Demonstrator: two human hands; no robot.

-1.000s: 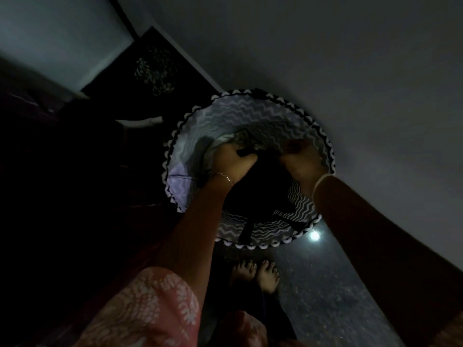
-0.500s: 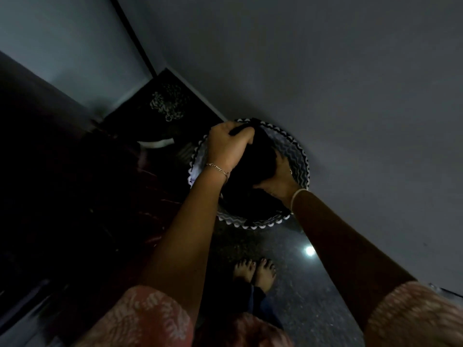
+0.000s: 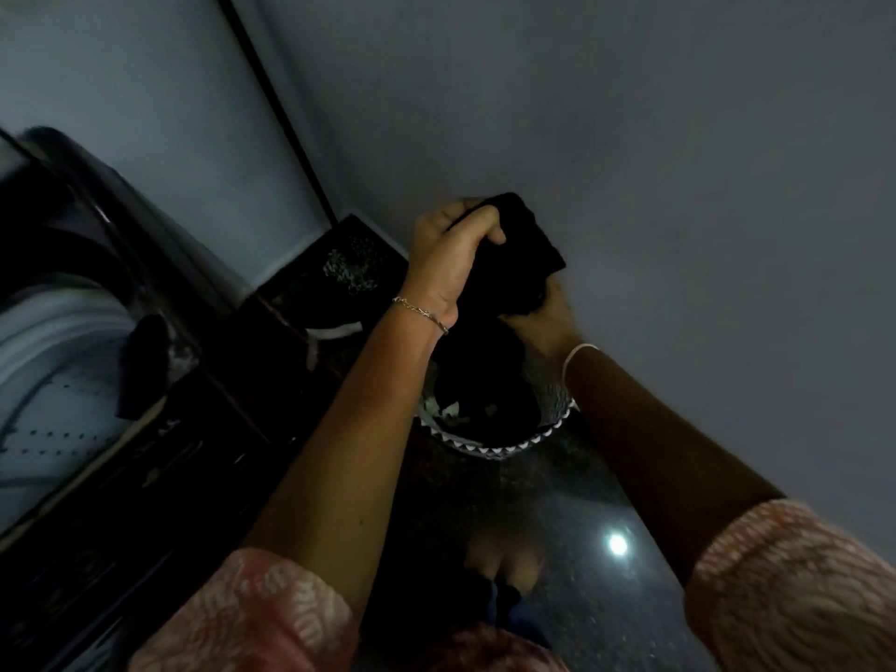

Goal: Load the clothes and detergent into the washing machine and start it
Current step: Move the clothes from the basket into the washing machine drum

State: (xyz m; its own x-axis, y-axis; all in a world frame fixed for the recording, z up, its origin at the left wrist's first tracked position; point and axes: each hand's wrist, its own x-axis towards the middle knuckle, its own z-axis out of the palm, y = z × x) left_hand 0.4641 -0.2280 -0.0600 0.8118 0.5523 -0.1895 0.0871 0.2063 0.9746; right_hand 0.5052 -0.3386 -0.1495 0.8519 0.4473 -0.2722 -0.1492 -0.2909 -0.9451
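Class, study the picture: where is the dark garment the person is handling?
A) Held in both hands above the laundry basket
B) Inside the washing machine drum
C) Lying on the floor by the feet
A: the left hand grips the top of the dark garment and the right hand holds it lower down, above the laundry basket.

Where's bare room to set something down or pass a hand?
Bare floor between the basket rim, the right wall and the feet. Washer drum at left looks open. Crowded: above the basket, where left hand and right hand hold the dark garment.
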